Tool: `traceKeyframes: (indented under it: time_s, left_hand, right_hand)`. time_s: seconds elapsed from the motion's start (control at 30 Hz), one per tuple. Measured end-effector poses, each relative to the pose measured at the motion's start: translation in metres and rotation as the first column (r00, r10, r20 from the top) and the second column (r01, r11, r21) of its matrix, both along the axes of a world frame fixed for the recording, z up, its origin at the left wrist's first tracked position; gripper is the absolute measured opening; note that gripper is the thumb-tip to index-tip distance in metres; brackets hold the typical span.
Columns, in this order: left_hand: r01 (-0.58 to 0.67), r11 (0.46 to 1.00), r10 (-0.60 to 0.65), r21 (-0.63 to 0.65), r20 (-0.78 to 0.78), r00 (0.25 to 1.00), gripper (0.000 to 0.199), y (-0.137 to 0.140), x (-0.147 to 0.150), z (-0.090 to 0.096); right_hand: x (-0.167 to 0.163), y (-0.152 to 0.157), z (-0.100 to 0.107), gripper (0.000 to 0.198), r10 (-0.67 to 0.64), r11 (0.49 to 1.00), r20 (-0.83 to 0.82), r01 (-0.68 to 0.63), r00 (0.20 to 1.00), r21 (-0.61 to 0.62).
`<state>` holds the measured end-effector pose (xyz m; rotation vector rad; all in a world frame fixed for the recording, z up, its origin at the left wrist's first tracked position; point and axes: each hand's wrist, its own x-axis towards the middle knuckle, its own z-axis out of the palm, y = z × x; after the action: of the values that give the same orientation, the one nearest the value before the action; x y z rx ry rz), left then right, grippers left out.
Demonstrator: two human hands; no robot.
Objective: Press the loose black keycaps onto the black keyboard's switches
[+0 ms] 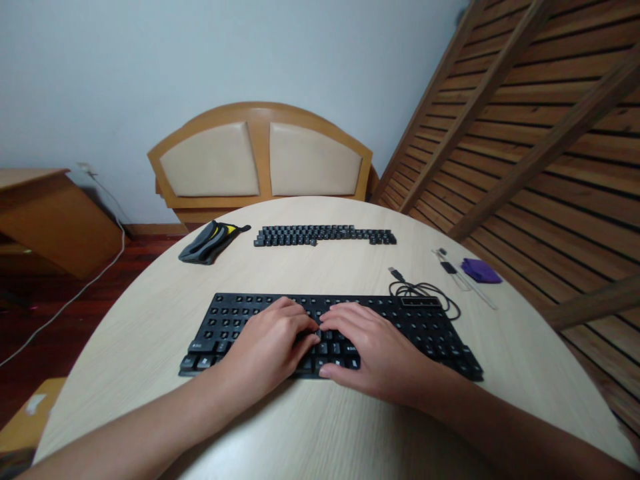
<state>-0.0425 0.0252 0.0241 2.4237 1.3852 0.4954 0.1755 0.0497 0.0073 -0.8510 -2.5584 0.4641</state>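
A black keyboard lies in front of me with its upper rows stripped to bare switches; keycaps sit on the lower rows. My left hand rests over its middle, thumb and index finger closing on a small black keycap. From the right, my right hand reaches over the keyboard. Its index fingertip is at the same keycap, while its thumb lies apart near the front edge. Beyond the keyboard, loose keycaps stand in rows. My hands hide part of the keys.
A coiled USB cable lies behind the keyboard's right end. Farther right are a wire keycap puller and a folded purple cloth. A grey-black pouch sits at the table's back left. The round table curves at both sides.
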Motion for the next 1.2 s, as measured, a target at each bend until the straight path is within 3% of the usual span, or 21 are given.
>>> traceKeyframes:
  time_s: [0.33, 0.67, 1.0, 1.2]
  left_hand:
    - [-0.050, 0.994, 0.061, -0.093, 0.120, 0.991, 0.006, 0.006, -0.003, -0.001]
    - [0.009, 0.999, -0.008, 0.040, -0.026, 1.000, 0.011, -0.001, 0.001, -0.002]
    - [-0.029, 0.997, 0.028, 0.077, 0.009, 1.000, 0.012, -0.006, 0.007, -0.008]
    - [-0.007, 0.994, 0.013, 0.108, -0.050, 0.999, 0.019, -0.007, 0.009, -0.009]
  right_hand:
    - [-0.001, 0.001, -0.001, 0.045, 0.005, 1.000, 0.005, -0.005, 1.000, 0.004]
    - [0.000, 0.001, -0.002, 0.044, -0.005, 1.000, 0.004, 0.005, 1.000, 0.007]
    - [0.000, 0.000, -0.002, 0.044, -0.008, 1.000, 0.001, 0.007, 1.000, 0.016]
    - [0.000, 0.001, -0.002, 0.044, 0.002, 1.000, -0.012, -0.002, 1.000, 0.014]
